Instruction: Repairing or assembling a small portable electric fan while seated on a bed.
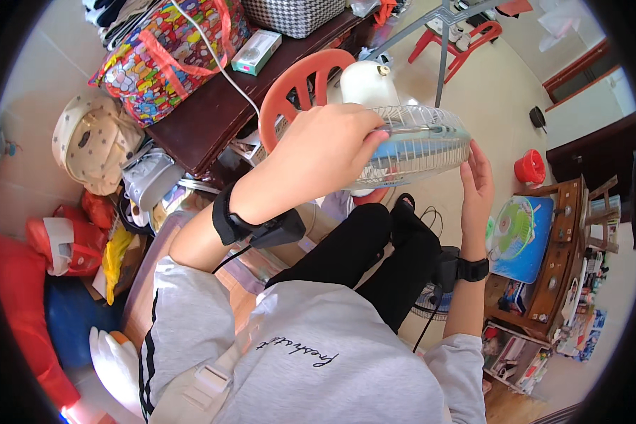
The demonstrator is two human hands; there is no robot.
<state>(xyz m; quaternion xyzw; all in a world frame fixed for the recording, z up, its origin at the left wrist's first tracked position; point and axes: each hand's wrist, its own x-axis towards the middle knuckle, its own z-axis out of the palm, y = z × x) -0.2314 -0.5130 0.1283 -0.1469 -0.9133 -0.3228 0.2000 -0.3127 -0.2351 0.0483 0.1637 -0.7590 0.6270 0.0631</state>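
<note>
In front of me a round wire fan guard (410, 171) is held nearly edge-on, with blue fan blades showing through its wires. My left hand (336, 145) is closed on the left part of its rim, thumb and fingers pinching the edge. The right edge of the guard rests in my right hand (478, 178), whose fingers and thumb bend around the rim. Just behind the guard is a white rounded housing (366, 83) with a small knob on top. Whether the guard is joined to it is hidden.
An orange-red plastic chair (279, 99) stands behind the guard. At left, a dark table (184, 138) carries a colourful bag (173, 63) and a small box (257, 52). A red bucket (530, 167), a wooden cabinet (555, 261) and a green fan (512, 227) are at right.
</note>
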